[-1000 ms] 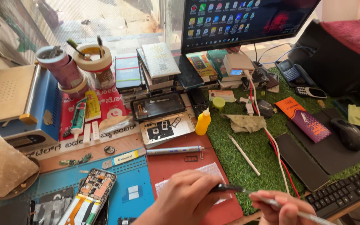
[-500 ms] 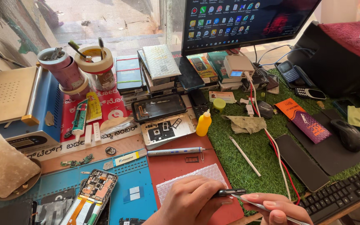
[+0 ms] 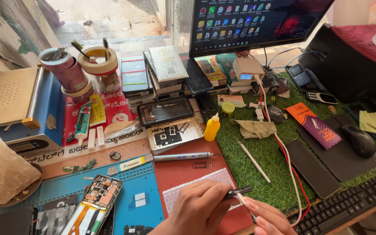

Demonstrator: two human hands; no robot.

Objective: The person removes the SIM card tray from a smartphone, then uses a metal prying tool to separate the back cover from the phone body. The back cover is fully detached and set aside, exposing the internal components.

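Pinching a thin dark tool over the red mat, left hand grips its middle; right hand clasps a pale stick. Probably light, stiff, slippery; hold mid-shaft.

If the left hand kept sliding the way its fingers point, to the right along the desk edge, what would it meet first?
The left hand holds a small dark tool whose tip points right. Straight on, it would probably first meet the white and red cables lying on the green turf mat, then the black keyboard. Depth is uncertain.
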